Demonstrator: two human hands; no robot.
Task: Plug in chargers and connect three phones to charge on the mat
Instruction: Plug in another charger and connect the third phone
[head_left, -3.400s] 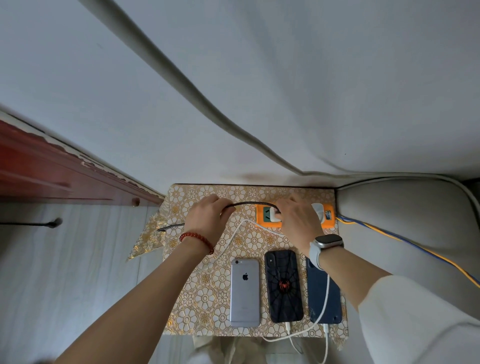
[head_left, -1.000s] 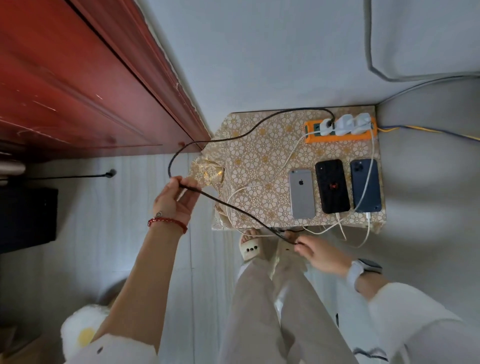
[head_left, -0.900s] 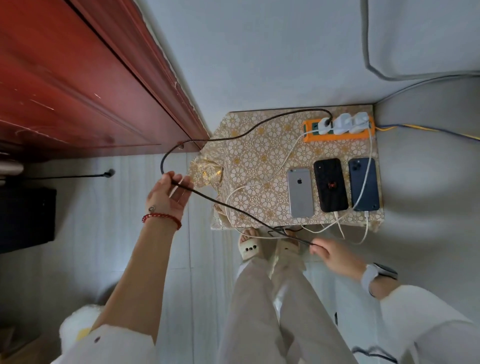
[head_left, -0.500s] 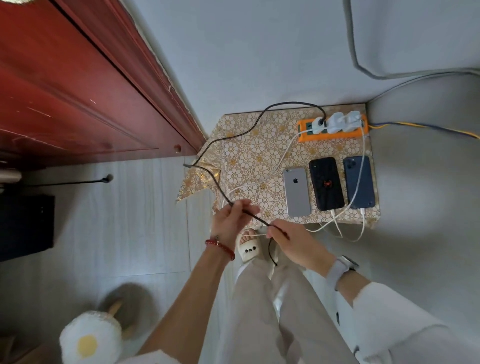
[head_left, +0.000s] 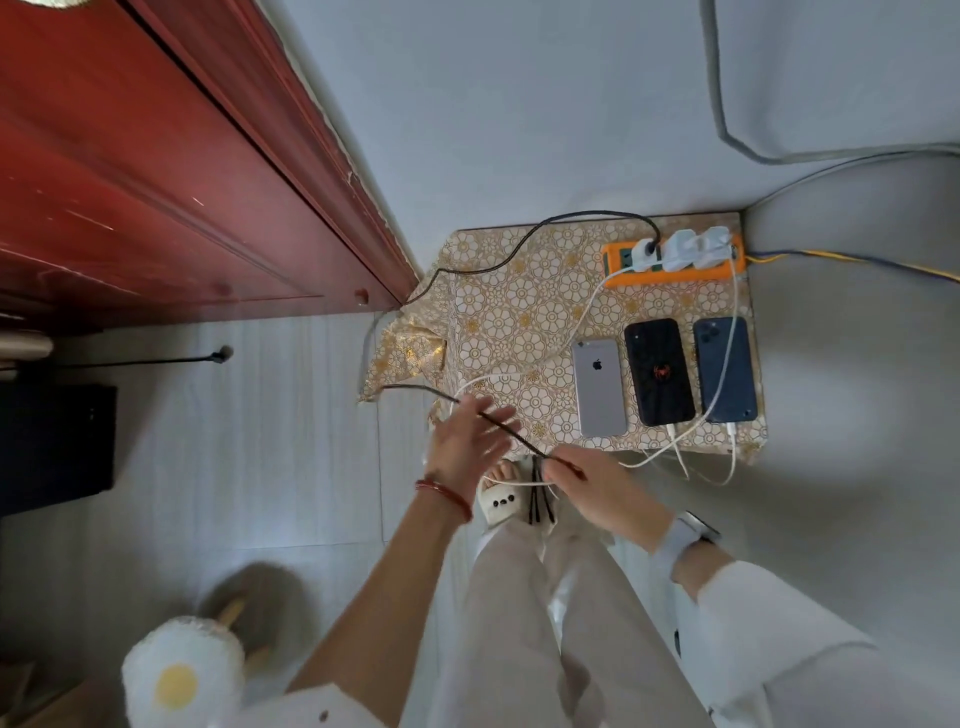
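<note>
Head view shows my right hand (head_left: 597, 493) pinching the black cable (head_left: 511, 434) near its free end, a few loops of it hanging below my fingers, while my left hand (head_left: 467, 441) lies open, fingers spread, with the cable crossing them. I judge the cable light and limp, so it will sag and twist; I should take it close behind the plug tip for aim. It runs back to the orange power strip (head_left: 675, 260) on the patterned mat (head_left: 519, 312). The silver phone (head_left: 598, 387) looks unconnected; the black phone (head_left: 658, 371) and blue phone (head_left: 724, 369) have white cables at their near ends. The plug tip itself is hidden in my right hand, and my left hand is blurred.
</note>
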